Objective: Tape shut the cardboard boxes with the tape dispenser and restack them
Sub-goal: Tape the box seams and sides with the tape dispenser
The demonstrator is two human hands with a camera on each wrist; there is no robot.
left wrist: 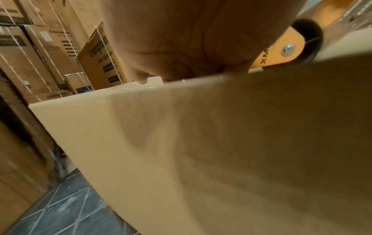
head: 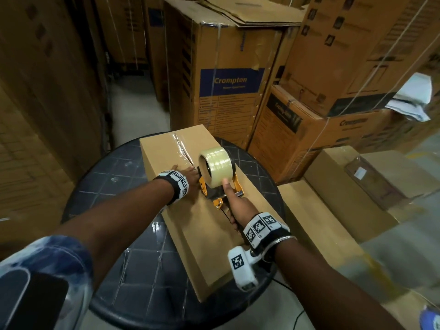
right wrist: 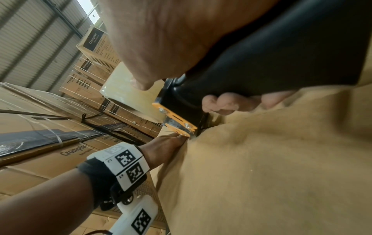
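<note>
Box (head: 190, 206), plain cardboard, centre frame on round dark table (head: 114, 270); seam taped at far end only. Tape dispenser (head: 217, 177) at mid-seam, right hand (head: 238, 206) wrapped round handle; left hand (head: 188, 173) flat beside it. Risk: tape wrinkles or drifts off seam if box slides.

— What fills the middle of the frame?
— A cardboard box (head: 190, 186) on a round dark table (head: 119, 210), the right hand (head: 238, 206) gripping the tape dispenser (head: 217, 177) on it.
— And the left hand (head: 188, 175)?
— Flat on the box, just left of the dispenser.
</note>
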